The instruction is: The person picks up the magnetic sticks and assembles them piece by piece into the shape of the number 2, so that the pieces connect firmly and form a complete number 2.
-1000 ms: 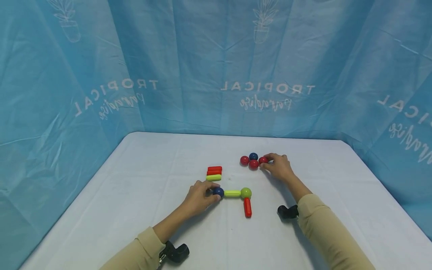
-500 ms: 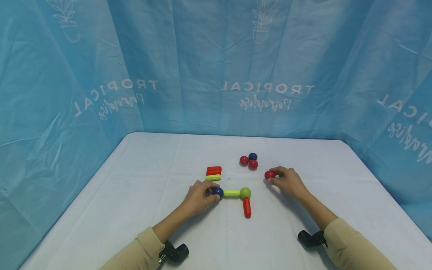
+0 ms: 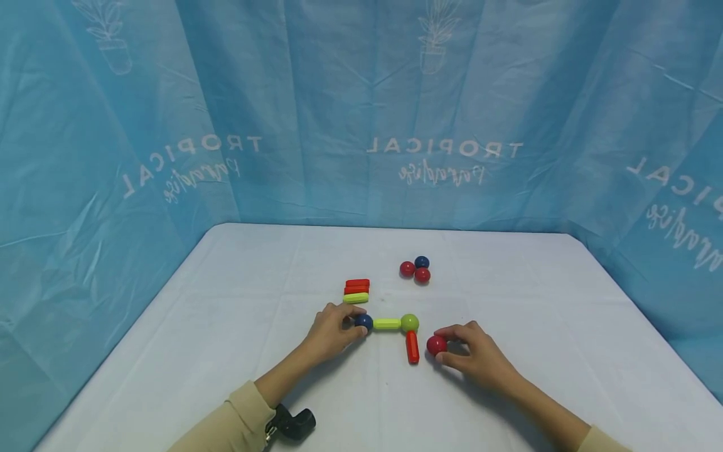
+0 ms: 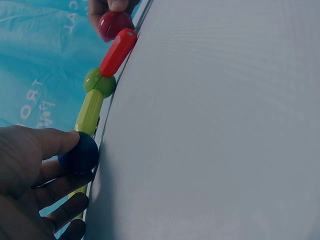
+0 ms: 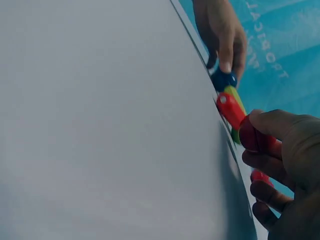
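My left hand point(image 3: 332, 331) pinches a dark blue ball point(image 3: 364, 322) between thumb and fingers at the left end of a joined piece. From that ball a yellow-green rod point(image 3: 386, 324) runs right to a green ball point(image 3: 410, 322). A red rod point(image 3: 412, 348) extends from the green ball toward the near edge. Just right of the red rod, my right hand point(image 3: 477, 355) holds a red ball point(image 3: 436, 345) by thumb and fingertips. In the left wrist view the red ball point(image 4: 115, 26) appears close to the red rod's free end point(image 4: 129, 36); whether they touch I cannot tell.
Behind the left hand lie two red rods point(image 3: 357, 284) and a yellow-green rod point(image 3: 356, 298), side by side. Farther back, two red balls point(image 3: 422, 275) and a dark blue ball point(image 3: 422, 262) sit clustered on the white table point(image 3: 282, 251). A blue printed curtain point(image 3: 339, 113) surrounds the table.
The right hand has taken one red ball out of the back cluster and carried it nearer, to beside the red rod. The left hand keeps its hold on the blue ball, unmoved.
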Motion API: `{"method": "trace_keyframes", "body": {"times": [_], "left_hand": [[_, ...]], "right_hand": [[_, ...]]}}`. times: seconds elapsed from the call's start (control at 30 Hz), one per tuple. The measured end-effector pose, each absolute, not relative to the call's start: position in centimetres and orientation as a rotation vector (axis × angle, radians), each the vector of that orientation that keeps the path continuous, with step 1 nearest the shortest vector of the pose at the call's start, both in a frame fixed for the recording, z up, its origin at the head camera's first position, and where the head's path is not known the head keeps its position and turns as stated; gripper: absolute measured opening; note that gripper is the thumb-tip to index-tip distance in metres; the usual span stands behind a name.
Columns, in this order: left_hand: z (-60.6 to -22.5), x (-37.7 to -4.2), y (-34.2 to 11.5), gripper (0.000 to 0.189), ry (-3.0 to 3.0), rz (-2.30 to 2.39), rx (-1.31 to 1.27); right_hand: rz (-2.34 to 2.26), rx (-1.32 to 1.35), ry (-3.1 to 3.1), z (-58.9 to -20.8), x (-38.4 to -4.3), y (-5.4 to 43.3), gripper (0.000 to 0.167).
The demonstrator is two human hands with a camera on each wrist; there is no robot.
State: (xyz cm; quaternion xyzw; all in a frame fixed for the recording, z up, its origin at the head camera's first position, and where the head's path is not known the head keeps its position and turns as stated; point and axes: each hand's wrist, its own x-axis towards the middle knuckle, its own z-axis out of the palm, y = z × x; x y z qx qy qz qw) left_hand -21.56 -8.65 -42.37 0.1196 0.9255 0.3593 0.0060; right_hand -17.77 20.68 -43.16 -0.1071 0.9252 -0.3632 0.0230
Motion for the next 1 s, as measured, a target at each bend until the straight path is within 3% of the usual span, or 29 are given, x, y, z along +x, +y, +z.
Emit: {"method": "trace_keyframes", "body": {"times": [0.4,1.0], "left_hand": [[-42.5,-21.7,-8.6,0.032,2.898,1.125,0.371],[-42.5,-21.6,-8.6,0.031,2.913,1.119,0.401]], "right_hand": [[-1.094,-0.561,2.837,-44.0,-14.6,19.0,0.039],[-1.046,-0.581,2.923,-44.2,-14.7,17.8,0.044]]}}
